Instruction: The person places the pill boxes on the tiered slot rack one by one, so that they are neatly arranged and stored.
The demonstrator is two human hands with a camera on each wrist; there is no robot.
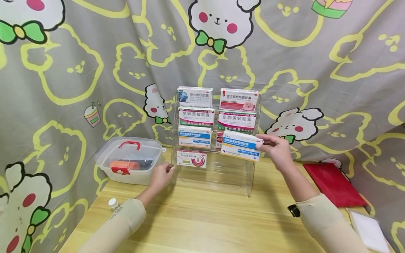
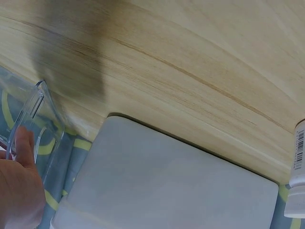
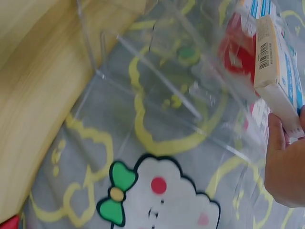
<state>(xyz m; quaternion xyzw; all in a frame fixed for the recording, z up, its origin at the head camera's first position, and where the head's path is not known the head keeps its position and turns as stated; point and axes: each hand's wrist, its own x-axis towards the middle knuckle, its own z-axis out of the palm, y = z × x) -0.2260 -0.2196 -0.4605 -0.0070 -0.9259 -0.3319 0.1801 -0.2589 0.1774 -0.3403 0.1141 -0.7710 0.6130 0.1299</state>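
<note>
A white and blue medicine box is pinched at its right end by the right hand, thumb and fingers closed on it as a narrow grip, and it sits in front of the third tier on the right side of a clear acrylic rack; the right wrist view shows the same box with its barcode edge up against the transparent shelves. At the rack's 9 o'clock edge the left hand rests with curled fingers against the clear side wall; whether it truly clasps the wall I cannot tell. Other medicine boxes fill the tiers above and to the left. At 9 o'clock from the rack stands a clear first-aid case with a red handle, and at 3 o'clock lies a red pouch. All stand on a pale wooden table, with a small white bottle near its left edge.
</note>
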